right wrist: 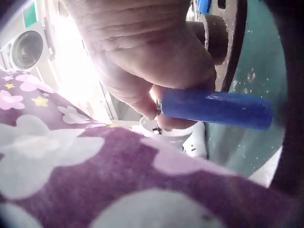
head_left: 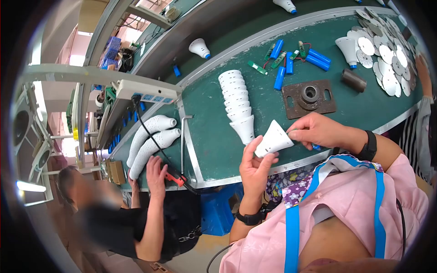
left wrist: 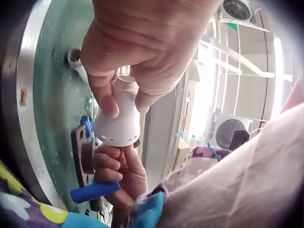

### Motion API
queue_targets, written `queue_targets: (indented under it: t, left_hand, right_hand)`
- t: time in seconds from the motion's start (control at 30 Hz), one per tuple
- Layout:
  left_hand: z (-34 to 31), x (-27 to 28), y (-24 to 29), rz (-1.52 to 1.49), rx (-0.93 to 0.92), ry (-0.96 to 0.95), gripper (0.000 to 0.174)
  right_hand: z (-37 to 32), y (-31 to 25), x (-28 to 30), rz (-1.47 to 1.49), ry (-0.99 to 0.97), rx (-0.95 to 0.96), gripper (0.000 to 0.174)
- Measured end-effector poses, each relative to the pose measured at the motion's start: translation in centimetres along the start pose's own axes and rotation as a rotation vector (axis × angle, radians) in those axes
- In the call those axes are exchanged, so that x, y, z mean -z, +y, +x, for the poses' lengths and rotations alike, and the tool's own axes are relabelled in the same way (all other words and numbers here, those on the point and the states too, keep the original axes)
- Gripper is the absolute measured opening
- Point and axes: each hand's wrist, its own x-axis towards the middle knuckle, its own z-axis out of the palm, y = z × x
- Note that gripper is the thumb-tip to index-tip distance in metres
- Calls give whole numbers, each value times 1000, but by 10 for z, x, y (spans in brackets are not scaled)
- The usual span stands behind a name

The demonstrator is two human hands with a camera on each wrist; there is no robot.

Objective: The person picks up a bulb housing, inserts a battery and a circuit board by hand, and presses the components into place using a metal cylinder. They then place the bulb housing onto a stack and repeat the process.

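My left hand [head_left: 256, 170] holds a white flared bulb housing [head_left: 274, 140] by its narrow neck, thumb and fingers on opposite sides. Its wide end faces my right hand [head_left: 309, 129], whose curled fingers pinch a small part at the rim, mostly hidden by the fingertips. From that hand a blue cylindrical battery [right wrist: 216, 109] sticks out below the fingers in the right wrist view. The left wrist view shows the same battery [left wrist: 95, 192] beneath the right hand, while the housing [left wrist: 116, 118] points its slotted rim downward there.
On the green bench [head_left: 205, 150] lie a stack of white housings [head_left: 234, 93], blue batteries [head_left: 318, 60] with green boards, a brown metal fixture [head_left: 309, 98], a dark tube [head_left: 353, 80] and a pile of metal discs [head_left: 387, 59]. Another person [head_left: 127, 218] works at the left near a power strip [head_left: 145, 92].
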Motion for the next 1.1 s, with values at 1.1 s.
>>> queue_targets:
  t: [1.1]
  left_hand:
    - [24, -15, 7, 89, 15, -296, 42]
  right_hand:
    - [-12, 15, 11, 353, -114, -162, 24]
